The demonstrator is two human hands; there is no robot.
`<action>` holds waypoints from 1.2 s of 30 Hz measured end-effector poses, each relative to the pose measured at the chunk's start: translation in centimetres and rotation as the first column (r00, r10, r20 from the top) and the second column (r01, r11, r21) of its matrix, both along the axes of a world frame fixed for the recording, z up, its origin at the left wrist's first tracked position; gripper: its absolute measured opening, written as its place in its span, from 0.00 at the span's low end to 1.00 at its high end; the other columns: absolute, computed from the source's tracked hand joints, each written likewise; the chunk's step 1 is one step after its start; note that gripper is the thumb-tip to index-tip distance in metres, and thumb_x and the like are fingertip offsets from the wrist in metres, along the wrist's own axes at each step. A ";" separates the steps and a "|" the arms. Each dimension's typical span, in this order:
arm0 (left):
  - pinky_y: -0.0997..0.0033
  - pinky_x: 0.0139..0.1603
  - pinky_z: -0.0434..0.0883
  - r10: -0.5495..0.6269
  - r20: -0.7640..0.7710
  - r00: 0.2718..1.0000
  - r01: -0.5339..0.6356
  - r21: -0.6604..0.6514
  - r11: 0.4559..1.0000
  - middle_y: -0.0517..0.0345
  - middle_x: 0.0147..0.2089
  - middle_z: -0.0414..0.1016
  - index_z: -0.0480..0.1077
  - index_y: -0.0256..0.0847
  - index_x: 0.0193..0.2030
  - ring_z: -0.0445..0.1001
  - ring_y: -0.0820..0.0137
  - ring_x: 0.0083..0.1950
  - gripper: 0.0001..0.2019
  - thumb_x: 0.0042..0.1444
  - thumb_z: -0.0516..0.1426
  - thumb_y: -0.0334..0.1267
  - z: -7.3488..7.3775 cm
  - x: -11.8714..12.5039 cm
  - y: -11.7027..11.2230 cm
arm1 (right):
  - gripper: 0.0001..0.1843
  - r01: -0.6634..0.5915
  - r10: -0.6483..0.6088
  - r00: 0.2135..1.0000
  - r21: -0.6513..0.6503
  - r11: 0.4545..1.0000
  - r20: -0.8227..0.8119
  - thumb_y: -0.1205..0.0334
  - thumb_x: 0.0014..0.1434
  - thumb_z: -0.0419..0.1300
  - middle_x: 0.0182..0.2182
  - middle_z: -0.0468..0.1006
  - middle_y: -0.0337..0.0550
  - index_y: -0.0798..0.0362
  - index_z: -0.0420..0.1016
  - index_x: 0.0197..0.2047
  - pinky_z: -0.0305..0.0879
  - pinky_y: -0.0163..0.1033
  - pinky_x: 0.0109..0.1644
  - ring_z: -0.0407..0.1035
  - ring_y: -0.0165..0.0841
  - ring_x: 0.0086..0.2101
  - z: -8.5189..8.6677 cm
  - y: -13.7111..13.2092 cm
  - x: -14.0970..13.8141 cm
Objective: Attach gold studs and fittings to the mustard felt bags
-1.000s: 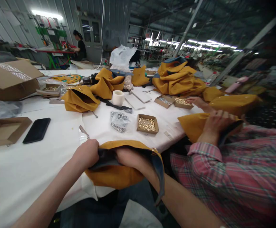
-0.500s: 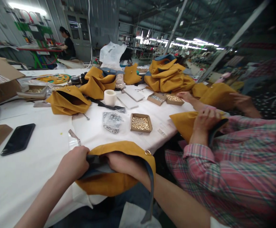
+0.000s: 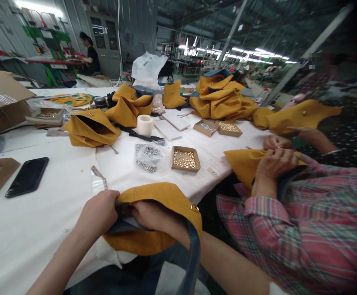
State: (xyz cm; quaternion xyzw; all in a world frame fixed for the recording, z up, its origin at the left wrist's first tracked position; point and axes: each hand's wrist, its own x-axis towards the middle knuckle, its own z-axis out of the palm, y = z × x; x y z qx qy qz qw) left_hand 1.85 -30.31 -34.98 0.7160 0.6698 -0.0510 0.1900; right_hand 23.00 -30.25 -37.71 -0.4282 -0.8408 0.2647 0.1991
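Note:
A mustard-yellow fabric bag [image 3: 153, 192] with a blue-grey lining is held over the table's near edge, its mouth gaping toward me. My left hand [image 3: 103, 211] is closed on the left end of the bag's rim, its fingertips hidden behind the fabric. Through the opening reaches my right hand [image 3: 147, 214], inside the bag and close to the left one; its fingers are mostly hidden by fabric and shadow. A gold-coloured metal fitting [image 3: 194, 208] sits on the bag's right side. Beyond the bag stands a cardboard tray of small gold-coloured metal parts [image 3: 185, 158].
A bag of silvery parts [image 3: 148, 157], a tape roll [image 3: 145, 125] and a phone [image 3: 27, 177] lie on the white-covered table [image 3: 58, 213]. More yellow bags [image 3: 224, 98] are piled behind. At right, a co-worker in a plaid shirt [image 3: 313, 213] handles another yellow piece [image 3: 242, 164].
My right hand has shifted slightly left inside the bag, nearer my left hand. The plaid-shirted co-worker's far hand has come back from the parts tray to the yellow piece.

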 end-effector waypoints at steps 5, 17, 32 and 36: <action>0.49 0.55 0.75 0.000 0.101 0.995 -0.006 0.060 0.998 0.40 0.59 0.85 0.71 0.45 0.60 0.86 0.40 0.60 0.21 0.62 0.56 0.28 -0.1 -0.6 -1.3 | 0.16 -0.082 0.082 0.996 0.012 0.997 0.020 0.59 0.78 0.67 0.61 0.90 0.40 0.35 0.89 0.64 0.78 0.48 0.68 0.81 0.48 0.64 3.0 -0.5 0.1; 0.53 0.55 0.72 -0.087 0.400 0.912 -0.007 0.228 0.974 0.53 0.51 0.81 0.76 0.49 0.54 0.83 0.54 0.54 0.13 0.81 0.49 0.41 -0.1 -1.9 -3.4 | 0.13 -0.521 0.317 0.791 0.305 0.797 0.524 0.75 0.75 0.60 0.43 0.87 0.48 0.55 0.82 0.56 0.75 0.46 0.34 0.79 0.41 0.35 4.3 -2.4 0.6; 0.54 0.60 0.74 -0.046 0.580 0.813 -0.123 0.248 0.961 0.57 0.53 0.87 0.80 0.51 0.53 0.84 0.56 0.55 0.13 0.75 0.55 0.50 -3.8 -2.7 -2.5 | 0.09 -0.521 0.484 0.805 0.020 0.853 0.344 0.61 0.75 0.71 0.79 0.72 0.45 0.38 0.94 0.52 0.62 0.65 0.78 0.67 0.50 0.74 1.8 5.2 -0.2; 0.50 0.59 0.74 0.000 0.600 0.800 -0.114 0.153 0.982 0.55 0.53 0.86 0.79 0.50 0.55 0.83 0.54 0.55 0.16 0.73 0.55 0.52 -3.5 -2.7 -2.5 | 0.07 -0.456 0.427 0.849 0.022 0.890 0.310 0.55 0.74 0.73 0.71 0.80 0.40 0.37 0.94 0.53 0.64 0.57 0.71 0.73 0.45 0.66 0.6 6.4 -1.0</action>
